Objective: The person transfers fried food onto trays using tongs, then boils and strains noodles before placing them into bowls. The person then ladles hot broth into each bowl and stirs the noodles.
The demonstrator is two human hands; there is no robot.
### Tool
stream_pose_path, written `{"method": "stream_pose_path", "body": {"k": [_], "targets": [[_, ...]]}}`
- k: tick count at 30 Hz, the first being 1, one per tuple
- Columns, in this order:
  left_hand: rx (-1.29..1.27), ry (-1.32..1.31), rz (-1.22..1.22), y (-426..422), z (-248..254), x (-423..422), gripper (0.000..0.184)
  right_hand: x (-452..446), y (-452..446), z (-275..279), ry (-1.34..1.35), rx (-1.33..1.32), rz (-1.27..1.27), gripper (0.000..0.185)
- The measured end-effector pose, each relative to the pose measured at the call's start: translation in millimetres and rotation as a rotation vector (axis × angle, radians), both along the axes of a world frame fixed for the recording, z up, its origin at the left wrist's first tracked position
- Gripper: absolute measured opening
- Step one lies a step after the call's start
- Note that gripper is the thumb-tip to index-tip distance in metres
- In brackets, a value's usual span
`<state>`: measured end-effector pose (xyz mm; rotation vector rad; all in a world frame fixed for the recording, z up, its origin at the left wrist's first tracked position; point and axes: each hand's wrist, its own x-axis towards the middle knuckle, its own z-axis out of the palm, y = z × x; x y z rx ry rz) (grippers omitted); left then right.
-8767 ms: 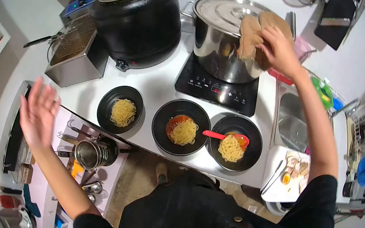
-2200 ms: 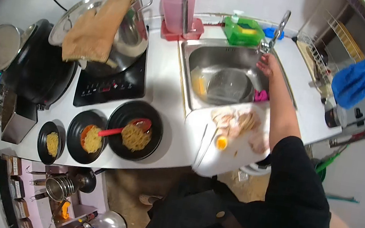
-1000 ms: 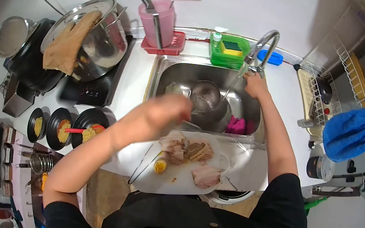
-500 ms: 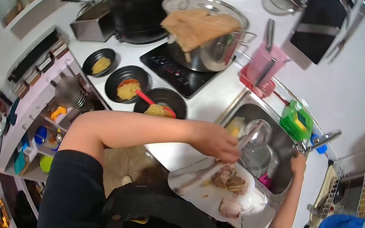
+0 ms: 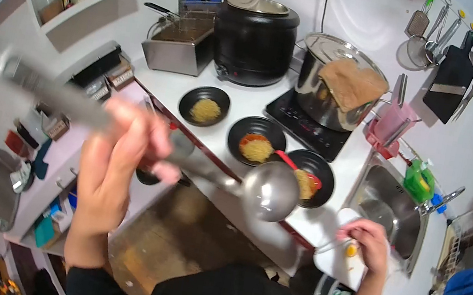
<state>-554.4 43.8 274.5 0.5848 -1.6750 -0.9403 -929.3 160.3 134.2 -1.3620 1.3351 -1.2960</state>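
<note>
My left hand [image 5: 121,166] is wrapped round the handle of a metal ladle [image 5: 271,192], raised close to the camera and blurred. The ladle's round bowl hangs near the counter's front edge, just before the black bowls. My right hand [image 5: 368,239] has its fingers pinched together above the white cutting board [image 5: 330,262]; whatever lies in them is hidden. Beside these fingers is a small yellow-orange piece [image 5: 351,250]. One black bowl [image 5: 207,91] holds noodles, and another [image 5: 241,124] holds noodles with red sauce. A red spoon [image 5: 287,160] rests in the third [image 5: 325,178].
A steel pot [image 5: 317,76] with a brown cloth [image 5: 353,84] stands on the induction cooker [image 5: 279,114]. Behind the bowls are a black soup kettle [image 5: 254,44] and a fryer [image 5: 177,50]. At right lies the sink [image 5: 403,238], with a green bottle [image 5: 418,181] behind it.
My left hand has swung from the sink area to the left and now shows a ladle. My right hand has come from the tap to the cutting board. The view has turned left.
</note>
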Motion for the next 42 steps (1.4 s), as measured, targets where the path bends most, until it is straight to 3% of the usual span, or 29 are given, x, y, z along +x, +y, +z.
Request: {"method": "stream_pose_path", "body": {"k": [2, 4, 8, 12, 16, 19, 22, 24, 26, 28, 30, 33, 42], "targets": [[-0.085, -0.047, 0.095, 2, -12, 60, 0.018, 76, -57, -36, -0.386, 0.139, 0.026, 0.019], [-0.148, -0.150, 0.204, 5, -20, 113, 0.018, 143, -119, -79, -0.543, 0.150, 0.041, 0.018], [-0.180, -0.132, 0.414, -3, -26, 196, 0.017, 235, -245, -116, -0.749, 0.241, 0.000, 0.026], [-0.251, -0.068, 0.557, -27, -11, 244, 0.020, 266, -354, -115, -0.768, 0.260, -0.290, 0.046], [-0.315, 0.007, 0.593, -68, 5, 264, 0.024, 262, -428, -146, -0.873, 0.179, -0.291, 0.038], [-0.361, 0.091, 0.651, -112, 28, 237, 0.024, 269, -425, -124, -0.920, 0.118, -0.265, 0.039], [-0.412, 0.165, 0.448, -173, 58, 195, 0.022, 283, -397, -78, -0.919, 0.192, -0.335, 0.048], [-0.470, 0.177, 0.411, -217, 78, 152, 0.022, 278, -394, -82, -1.005, 0.364, -0.214, 0.063], [-0.495, 0.203, 0.361, -258, 100, 103, 0.023, 265, -398, -120, -1.101, 0.330, 0.078, 0.061], [-0.543, 0.229, 0.256, -302, 114, 57, 0.023, 252, -372, -98, -1.136, 0.396, 0.293, 0.057], [-0.574, 0.198, 0.121, -354, 126, -8, 0.022, 241, -347, -49, -1.133, 0.405, 0.141, 0.051], [-0.623, 0.056, 0.146, -406, 127, -62, 0.022, 218, -330, -26, -1.173, 0.274, 0.090, 0.041], [-0.769, -0.372, -0.020, -489, 110, -126, 0.029, 180, -318, 34, -1.015, -0.179, -0.339, 0.053]]}}
